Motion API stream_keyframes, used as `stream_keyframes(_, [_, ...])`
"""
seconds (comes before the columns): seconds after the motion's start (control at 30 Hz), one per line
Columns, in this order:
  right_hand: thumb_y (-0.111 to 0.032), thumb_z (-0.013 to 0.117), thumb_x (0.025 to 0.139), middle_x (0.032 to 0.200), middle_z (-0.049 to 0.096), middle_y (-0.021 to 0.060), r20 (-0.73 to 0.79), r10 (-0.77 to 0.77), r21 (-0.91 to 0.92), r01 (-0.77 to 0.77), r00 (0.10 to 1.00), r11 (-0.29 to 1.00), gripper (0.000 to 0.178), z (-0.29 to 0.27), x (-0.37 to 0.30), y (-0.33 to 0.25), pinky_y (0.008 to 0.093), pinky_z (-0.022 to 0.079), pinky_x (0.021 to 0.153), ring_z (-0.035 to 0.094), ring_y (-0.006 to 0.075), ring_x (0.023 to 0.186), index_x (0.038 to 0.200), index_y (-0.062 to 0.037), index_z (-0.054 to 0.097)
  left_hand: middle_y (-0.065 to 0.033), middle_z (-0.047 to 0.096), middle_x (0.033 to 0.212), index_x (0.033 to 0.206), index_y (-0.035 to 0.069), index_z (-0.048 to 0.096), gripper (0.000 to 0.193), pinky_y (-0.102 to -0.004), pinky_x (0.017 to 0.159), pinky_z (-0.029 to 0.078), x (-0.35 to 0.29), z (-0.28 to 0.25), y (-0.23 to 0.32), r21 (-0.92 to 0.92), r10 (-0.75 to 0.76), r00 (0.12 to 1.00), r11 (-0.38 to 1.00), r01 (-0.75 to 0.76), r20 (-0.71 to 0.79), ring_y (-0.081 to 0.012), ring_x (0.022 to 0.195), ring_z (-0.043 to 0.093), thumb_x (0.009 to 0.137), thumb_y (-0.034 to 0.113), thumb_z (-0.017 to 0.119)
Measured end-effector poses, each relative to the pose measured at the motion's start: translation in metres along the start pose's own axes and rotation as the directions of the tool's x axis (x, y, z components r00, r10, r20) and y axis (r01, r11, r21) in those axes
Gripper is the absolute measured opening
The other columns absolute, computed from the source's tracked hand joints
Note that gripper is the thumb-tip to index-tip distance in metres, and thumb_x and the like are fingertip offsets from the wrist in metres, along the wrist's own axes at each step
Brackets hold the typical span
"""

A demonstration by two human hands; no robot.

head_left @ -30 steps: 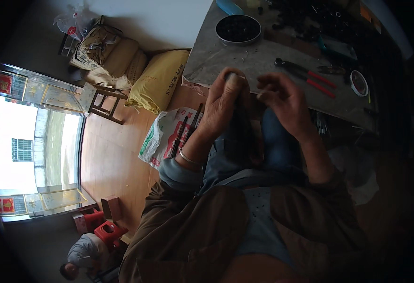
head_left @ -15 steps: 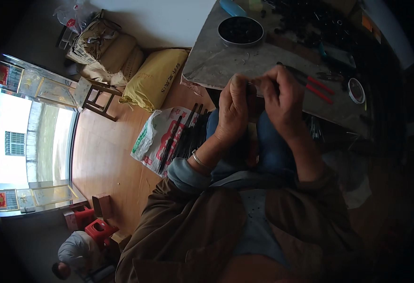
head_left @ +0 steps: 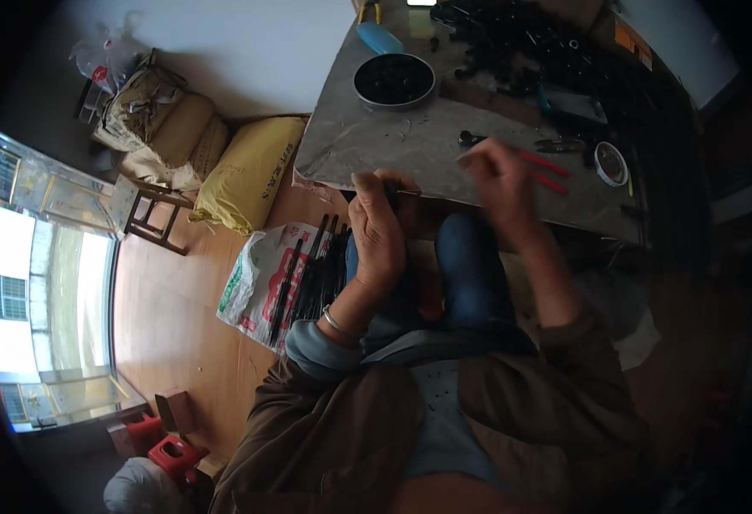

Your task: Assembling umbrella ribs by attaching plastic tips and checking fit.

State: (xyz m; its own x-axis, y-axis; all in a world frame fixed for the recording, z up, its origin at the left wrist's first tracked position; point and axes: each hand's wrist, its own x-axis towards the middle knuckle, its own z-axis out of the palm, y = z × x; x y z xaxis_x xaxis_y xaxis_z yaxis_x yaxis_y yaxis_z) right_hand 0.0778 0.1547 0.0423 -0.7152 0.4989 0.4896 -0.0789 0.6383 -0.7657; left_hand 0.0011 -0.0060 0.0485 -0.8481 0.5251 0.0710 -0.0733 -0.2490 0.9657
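My left hand (head_left: 379, 231) is closed, thumb up, in front of the table's near edge. Between its fingers sits a small dark piece (head_left: 391, 190) with a thin, wire-like bit sticking out to the right; its kind is too small to make out. My right hand (head_left: 504, 184) is apart from the left, over the table's near edge, its fingers bent and blurred by motion. Whether it holds anything is not visible. Just beyond its fingertips lies a black knobbed part (head_left: 472, 138). Right beside it on the table are red-handled pliers (head_left: 549, 182), partly hidden by the hand.
The grey table (head_left: 333, 141) carries a round dish (head_left: 395, 105) of black parts, a heap of black pieces (head_left: 513, 43), a teal tray (head_left: 573, 107) and a small round tub (head_left: 611, 163). Black rods (head_left: 311, 274) lie on a sack left of my knees. Yellow sack (head_left: 251, 176) stands left.
My hands, together before, have come apart: the right shifted right relative to the left, which keeps the dark piece lower down. The whole view has also shifted.
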Motion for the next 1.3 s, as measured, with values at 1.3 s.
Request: stream_keyframes(1.3, [-0.004,0.067,0.08,0.071,0.057,0.008,0.5,0.189,-0.081,-0.172,0.845,0.982,0.021,-0.047,-0.018,-0.022,0.0297,0.048,0.051,0.059,0.0195,0.057,0.091,-0.0063,0.048,0.0008,0.048,0.054,0.076,0.0,0.064,0.057,-0.0239,0.049,0.033,0.026,0.006,0.002,0.128,0.114,0.989,0.987,-0.101,-0.096,-0.0073,0.052,0.043,0.1,0.044,0.039])
